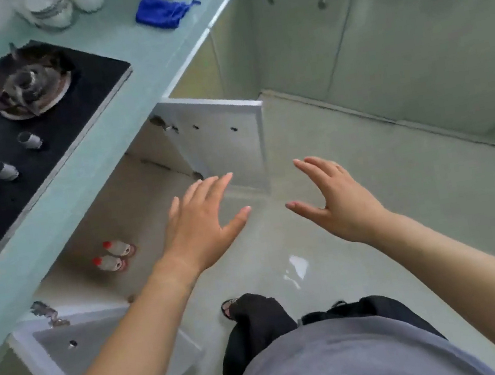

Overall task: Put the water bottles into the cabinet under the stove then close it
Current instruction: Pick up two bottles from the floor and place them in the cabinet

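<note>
Standing over the open cabinet (132, 202) under the stove (19, 126), the person is holding both hands out in the air with nothing in them. The left hand (203, 223) is spreading its fingers wide, palm down, and the right hand (336, 202) is doing the same just beside it, thumbs pointing toward each other with a gap between. Down and to the left of the left hand, two water bottles (114, 255) with red caps are sitting side by side on the cabinet floor, touching or nearly so, well inside the opening. Just beyond the left fingertips, the far cabinet door (225, 139) is standing swung out over the floor; below the left forearm, the near door (80, 346) is hanging open too. Far past both hands, a blue cloth (163, 11) is lying on the counter (113, 88).
</note>
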The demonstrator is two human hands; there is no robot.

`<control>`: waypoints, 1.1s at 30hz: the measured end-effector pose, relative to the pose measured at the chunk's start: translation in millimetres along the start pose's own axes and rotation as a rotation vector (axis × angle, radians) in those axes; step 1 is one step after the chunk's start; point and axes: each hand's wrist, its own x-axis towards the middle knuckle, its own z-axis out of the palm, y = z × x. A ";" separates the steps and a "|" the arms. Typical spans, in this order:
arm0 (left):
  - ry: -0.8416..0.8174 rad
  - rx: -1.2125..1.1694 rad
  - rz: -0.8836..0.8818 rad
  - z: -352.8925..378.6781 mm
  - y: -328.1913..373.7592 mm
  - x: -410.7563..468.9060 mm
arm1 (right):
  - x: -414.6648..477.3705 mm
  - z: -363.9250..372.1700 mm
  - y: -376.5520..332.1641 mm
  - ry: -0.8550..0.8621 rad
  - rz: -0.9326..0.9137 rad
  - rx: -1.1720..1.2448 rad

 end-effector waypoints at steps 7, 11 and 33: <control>-0.103 0.052 0.499 36.6 192.4 50.5 | -150.4 -65.9 131.4 0.319 0.490 0.115; -0.206 0.104 0.785 60.9 279.4 57.6 | -221.2 -72.0 166.3 0.517 0.738 0.181; -0.694 0.383 1.901 194.0 554.8 17.7 | -348.2 -11.4 158.8 1.008 1.717 0.461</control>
